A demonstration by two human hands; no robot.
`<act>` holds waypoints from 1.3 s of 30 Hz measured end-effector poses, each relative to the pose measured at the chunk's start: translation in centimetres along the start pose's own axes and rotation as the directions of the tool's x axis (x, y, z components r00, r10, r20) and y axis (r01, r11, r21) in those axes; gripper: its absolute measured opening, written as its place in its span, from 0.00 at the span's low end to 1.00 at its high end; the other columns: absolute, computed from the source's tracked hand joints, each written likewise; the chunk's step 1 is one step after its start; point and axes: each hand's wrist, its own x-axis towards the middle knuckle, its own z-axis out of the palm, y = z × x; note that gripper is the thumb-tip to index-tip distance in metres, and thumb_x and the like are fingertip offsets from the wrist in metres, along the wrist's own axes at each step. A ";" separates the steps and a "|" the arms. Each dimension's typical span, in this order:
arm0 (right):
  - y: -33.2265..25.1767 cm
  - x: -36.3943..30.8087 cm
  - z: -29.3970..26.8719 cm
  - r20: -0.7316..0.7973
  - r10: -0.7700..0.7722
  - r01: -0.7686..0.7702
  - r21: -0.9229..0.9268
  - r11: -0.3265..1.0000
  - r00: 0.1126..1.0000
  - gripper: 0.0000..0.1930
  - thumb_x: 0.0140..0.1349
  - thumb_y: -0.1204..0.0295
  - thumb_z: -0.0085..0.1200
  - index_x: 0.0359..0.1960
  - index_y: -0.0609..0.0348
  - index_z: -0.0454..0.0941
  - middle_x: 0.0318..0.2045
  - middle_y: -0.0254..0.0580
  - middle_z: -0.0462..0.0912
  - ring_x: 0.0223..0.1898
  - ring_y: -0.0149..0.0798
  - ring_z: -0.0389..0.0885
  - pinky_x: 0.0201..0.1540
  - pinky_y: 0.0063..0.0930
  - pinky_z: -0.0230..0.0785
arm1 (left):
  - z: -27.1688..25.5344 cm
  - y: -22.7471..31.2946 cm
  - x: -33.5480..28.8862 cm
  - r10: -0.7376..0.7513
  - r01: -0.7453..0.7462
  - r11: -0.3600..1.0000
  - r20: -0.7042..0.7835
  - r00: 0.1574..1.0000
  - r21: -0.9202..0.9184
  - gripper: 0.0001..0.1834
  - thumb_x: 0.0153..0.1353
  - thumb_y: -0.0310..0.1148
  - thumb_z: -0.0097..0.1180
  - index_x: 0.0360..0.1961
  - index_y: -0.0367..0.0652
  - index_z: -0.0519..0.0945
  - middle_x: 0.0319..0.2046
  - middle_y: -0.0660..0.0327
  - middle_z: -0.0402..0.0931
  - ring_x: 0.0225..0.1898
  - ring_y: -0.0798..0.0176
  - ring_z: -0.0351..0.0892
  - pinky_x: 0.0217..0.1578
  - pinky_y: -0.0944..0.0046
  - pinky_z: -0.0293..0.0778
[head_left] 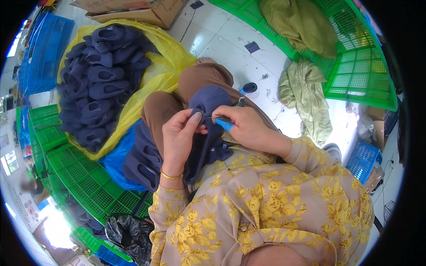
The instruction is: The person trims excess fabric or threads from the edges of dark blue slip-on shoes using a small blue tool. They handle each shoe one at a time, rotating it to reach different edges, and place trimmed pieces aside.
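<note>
A dark navy fabric slipper (212,98) lies across my lap, its rounded end pointing away from me. My left hand (183,126) pinches its edge between thumb and fingers. Just to the right, my right hand (244,126) is closed around a thin needle-like tool, its tip close to the left fingertips. A bright blue band or sleeve (224,124) shows at the right fingers; I cannot tell whether it is a finger wrap or a handle. More navy slippers (143,155) rest against my left thigh, partly on blue plastic.
A yellow sack (171,73) at the left holds a heap of navy slippers (106,75). Green plastic crates (75,173) stand beneath and behind it. Another green crate (359,84) with olive cloth (304,26) is at the far right. A dark thread spool (250,88) stands on the tiled floor.
</note>
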 end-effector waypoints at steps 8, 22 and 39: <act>0.2 0.0 0.2 -0.025 -0.018 0.016 -0.067 0.998 1.000 0.14 0.53 0.81 0.51 0.41 0.52 0.78 0.29 0.48 0.82 0.32 0.52 0.82 0.34 0.42 0.72 | 0.1 0.0 0.3 -0.045 0.045 0.999 0.029 0.999 -0.021 0.10 0.67 0.29 0.55 0.43 0.33 0.80 0.31 0.62 0.81 0.29 0.71 0.79 0.34 0.70 0.79; 0.3 -0.1 0.0 0.004 0.060 -0.059 -0.133 0.989 0.998 0.16 0.54 0.84 0.48 0.44 0.55 0.73 0.30 0.50 0.81 0.32 0.54 0.82 0.34 0.39 0.71 | -0.7 0.4 0.8 -0.178 0.193 0.968 0.103 0.979 -0.159 0.10 0.67 0.27 0.53 0.44 0.32 0.80 0.32 0.60 0.80 0.29 0.70 0.80 0.35 0.70 0.80; -0.3 0.4 1.3 -0.068 0.021 -0.025 -0.052 0.998 0.997 0.15 0.57 0.82 0.47 0.46 0.58 0.65 0.33 0.53 0.81 0.36 0.56 0.82 0.36 0.42 0.72 | -0.5 -0.1 0.6 -0.176 0.192 0.963 0.098 0.980 -0.188 0.09 0.66 0.25 0.54 0.43 0.31 0.80 0.31 0.60 0.81 0.28 0.69 0.82 0.34 0.72 0.80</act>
